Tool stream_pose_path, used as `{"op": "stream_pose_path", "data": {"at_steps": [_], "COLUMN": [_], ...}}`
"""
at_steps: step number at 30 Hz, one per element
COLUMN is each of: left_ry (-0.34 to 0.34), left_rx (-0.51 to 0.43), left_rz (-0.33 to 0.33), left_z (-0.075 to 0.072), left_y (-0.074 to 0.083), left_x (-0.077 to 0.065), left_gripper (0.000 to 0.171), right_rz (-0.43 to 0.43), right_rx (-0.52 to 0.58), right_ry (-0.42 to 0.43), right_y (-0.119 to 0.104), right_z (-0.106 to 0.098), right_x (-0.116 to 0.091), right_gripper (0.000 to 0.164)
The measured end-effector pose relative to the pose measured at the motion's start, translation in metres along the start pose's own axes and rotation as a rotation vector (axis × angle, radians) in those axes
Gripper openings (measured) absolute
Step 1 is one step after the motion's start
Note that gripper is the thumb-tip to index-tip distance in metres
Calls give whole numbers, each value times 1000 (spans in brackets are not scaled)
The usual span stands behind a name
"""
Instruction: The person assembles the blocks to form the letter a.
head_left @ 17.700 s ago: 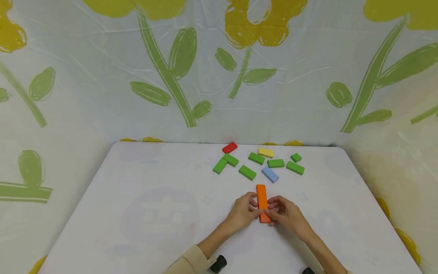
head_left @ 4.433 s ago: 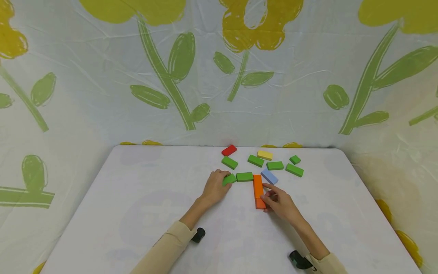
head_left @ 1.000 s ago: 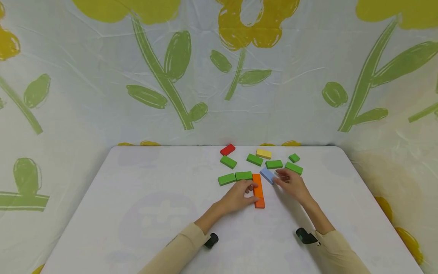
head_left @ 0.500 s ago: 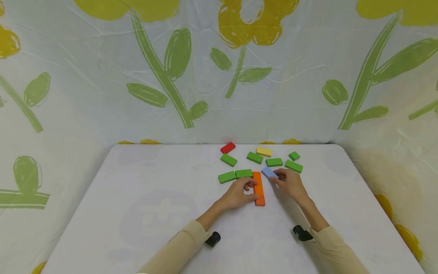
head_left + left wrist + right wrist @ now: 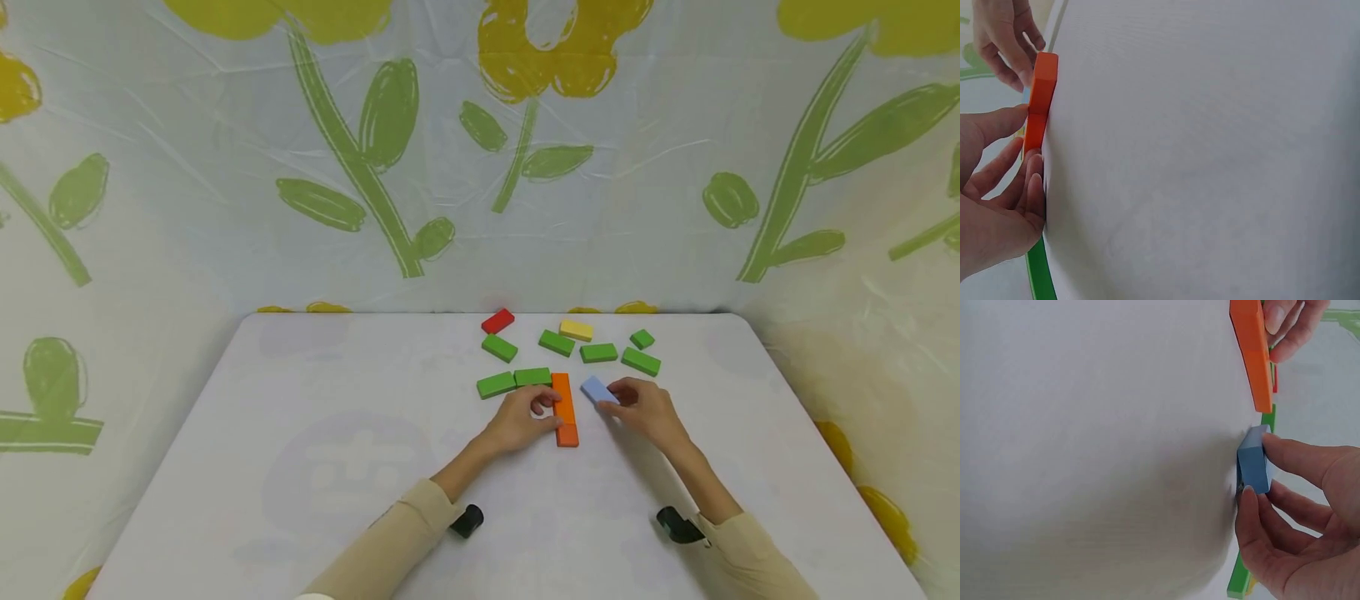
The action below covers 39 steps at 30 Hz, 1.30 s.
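In the head view my right hand point(image 5: 647, 410) pinches a light blue block point(image 5: 598, 390) between thumb and fingertips, just right of the orange blocks. The right wrist view shows the blue block point(image 5: 1255, 461) tilted, with shadow beneath it. Two orange blocks point(image 5: 563, 400) lie end to end, pointing away from me. My left hand point(image 5: 521, 418) holds them from the left, thumb near the seam and curled fingers toward the far end. From that far end two green blocks point(image 5: 532, 377) run leftward in a row, their ends meeting.
Behind lie loose blocks: a red one point(image 5: 498, 322), a yellow one point(image 5: 576, 331), and several green ones, including a short green piece point(image 5: 642, 339). The white table point(image 5: 337, 517) ends at a flower-printed curtain point(image 5: 637, 192).
Over the longer span, two green blocks came into a row beside the orange ones. In the last second my right hand took hold of the blue block and shifted it right; my left hand stayed.
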State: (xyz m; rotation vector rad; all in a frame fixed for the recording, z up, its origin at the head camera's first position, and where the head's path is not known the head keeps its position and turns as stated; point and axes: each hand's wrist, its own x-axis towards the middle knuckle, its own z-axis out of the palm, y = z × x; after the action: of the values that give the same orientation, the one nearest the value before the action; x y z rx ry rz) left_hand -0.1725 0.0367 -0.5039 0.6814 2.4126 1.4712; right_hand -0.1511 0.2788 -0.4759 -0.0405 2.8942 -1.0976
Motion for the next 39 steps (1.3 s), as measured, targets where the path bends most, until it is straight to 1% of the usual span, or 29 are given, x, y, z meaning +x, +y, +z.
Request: {"op": "stream_pose_path", "data": {"at_steps": [8, 15, 20, 26, 30, 35, 39], "left_ry": [32, 46, 44, 46, 55, 82, 85], "left_rx": [-7, -4, 0, -4, -22, -44, -48], "left_rz": [-29, -25, -23, -31, -55, -98, -123], "left_z": [4, 6, 7, 6, 6, 4, 4], "left_y": [2, 0, 0, 2, 5, 9, 11], "left_x": [3, 3, 3, 2, 2, 2, 2], "left_gripper": [26, 26, 27, 27, 26, 25, 26], "right_rz": [32, 40, 61, 85, 96, 81, 104], "right_rx": [4, 0, 11, 34, 59, 114, 157], "right_ry": [-26, -46, -75, -132, -151, -168, -190], "right_y": [3, 3, 4, 4, 4, 3, 0], "right_z": [-2, -3, -5, -7, -7, -5, -4], "right_x": [-7, -15, -21, -28, -36, -45, -52], "right_gripper": [40, 39, 39, 39, 38, 37, 39]}}
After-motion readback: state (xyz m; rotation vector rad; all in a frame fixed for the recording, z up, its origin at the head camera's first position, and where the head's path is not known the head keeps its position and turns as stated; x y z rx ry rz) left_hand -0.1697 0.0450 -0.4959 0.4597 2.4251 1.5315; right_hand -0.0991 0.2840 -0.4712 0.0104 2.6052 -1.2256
